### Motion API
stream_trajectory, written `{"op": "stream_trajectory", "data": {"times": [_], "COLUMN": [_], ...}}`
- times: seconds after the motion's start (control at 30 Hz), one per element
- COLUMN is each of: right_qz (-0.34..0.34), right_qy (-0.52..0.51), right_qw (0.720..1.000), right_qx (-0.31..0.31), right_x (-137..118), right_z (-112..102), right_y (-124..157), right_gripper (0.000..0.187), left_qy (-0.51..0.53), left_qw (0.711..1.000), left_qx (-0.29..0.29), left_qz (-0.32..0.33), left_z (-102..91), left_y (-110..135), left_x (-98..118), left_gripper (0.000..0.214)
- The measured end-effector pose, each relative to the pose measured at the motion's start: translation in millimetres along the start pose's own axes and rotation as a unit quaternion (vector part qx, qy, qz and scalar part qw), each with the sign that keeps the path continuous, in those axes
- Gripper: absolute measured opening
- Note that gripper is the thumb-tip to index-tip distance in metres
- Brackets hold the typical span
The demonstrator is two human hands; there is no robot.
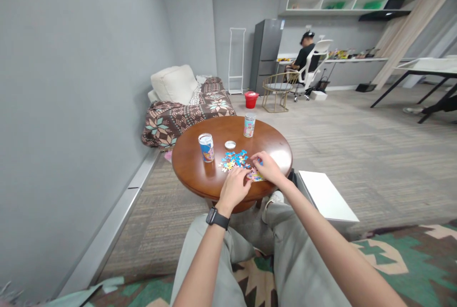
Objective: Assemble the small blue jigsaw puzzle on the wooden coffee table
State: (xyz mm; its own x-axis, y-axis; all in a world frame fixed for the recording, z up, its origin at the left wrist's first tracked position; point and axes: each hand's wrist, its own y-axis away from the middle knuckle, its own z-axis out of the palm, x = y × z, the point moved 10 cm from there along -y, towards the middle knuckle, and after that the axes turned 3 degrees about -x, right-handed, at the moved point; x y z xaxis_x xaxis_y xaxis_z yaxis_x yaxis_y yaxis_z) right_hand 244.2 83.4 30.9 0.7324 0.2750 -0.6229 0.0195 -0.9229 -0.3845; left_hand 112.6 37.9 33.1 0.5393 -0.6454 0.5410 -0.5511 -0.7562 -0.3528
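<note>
Both of my hands rest on a round wooden table [200, 173] over a jigsaw puzzle. My left hand [233, 188], with a black watch on its wrist, lies knuckles up, fingers curled onto the near edge of an assembled puzzle patch [255, 175]. My right hand [267, 166] lies over that same patch, its fingertips pressed down among the pieces. A heap of loose blue and yellow puzzle pieces [233, 159] sits just beyond my left hand. What either hand's fingers pinch is hidden.
Two printed cans stand on the table, one at the left [206, 147] and one at the back [249, 125], with a round lid [230, 144] between them. A white box [326, 195] sits right of the table. A daybed [185, 107], red bucket [251, 99] and a seated person [305, 59] lie beyond.
</note>
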Motion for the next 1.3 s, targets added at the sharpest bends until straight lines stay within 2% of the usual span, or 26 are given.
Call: {"op": "stream_trajectory", "data": {"times": [0.13, 0.3, 0.43, 0.63, 0.9, 1.07, 1.3], "right_qz": [-0.031, -0.07, -0.102, -0.123, -0.089, -0.094, -0.137], "right_qy": [-0.001, 0.032, 0.045, 0.007, -0.063, -0.09, -0.097], "right_qw": [0.999, 0.997, 0.993, 0.989, 0.985, 0.985, 0.979], "right_qx": [-0.022, -0.022, -0.043, -0.088, -0.131, -0.116, -0.117], "right_x": [-9, -23, -30, -25, -18, -19, -31], "right_z": [3, 7, 10, 17, 20, 13, 10], "right_y": [26, 37, 38, 33, 19, 24, 33], "right_gripper": [0.016, 0.012, 0.007, 0.01, 0.011, 0.01, 0.019], "left_qy": [0.012, 0.009, 0.005, 0.011, 0.003, -0.02, -0.004], "left_qw": [1.0, 1.0, 1.0, 0.999, 0.999, 0.998, 0.999], "left_qx": [-0.015, -0.021, -0.019, -0.016, -0.006, 0.012, -0.014], "left_qz": [0.005, -0.004, -0.019, -0.044, -0.052, -0.055, -0.041], "left_z": [-0.4, 1.9, 3.6, 0.7, -3.9, -5.9, 0.6], "left_y": [-2, -3, -4, -3, -3, -3, 0], "left_x": [-2, -7, -12, -15, -13, -12, -8], "left_gripper": [0.029, 0.032, 0.031, 0.037, 0.032, 0.025, 0.036]}}
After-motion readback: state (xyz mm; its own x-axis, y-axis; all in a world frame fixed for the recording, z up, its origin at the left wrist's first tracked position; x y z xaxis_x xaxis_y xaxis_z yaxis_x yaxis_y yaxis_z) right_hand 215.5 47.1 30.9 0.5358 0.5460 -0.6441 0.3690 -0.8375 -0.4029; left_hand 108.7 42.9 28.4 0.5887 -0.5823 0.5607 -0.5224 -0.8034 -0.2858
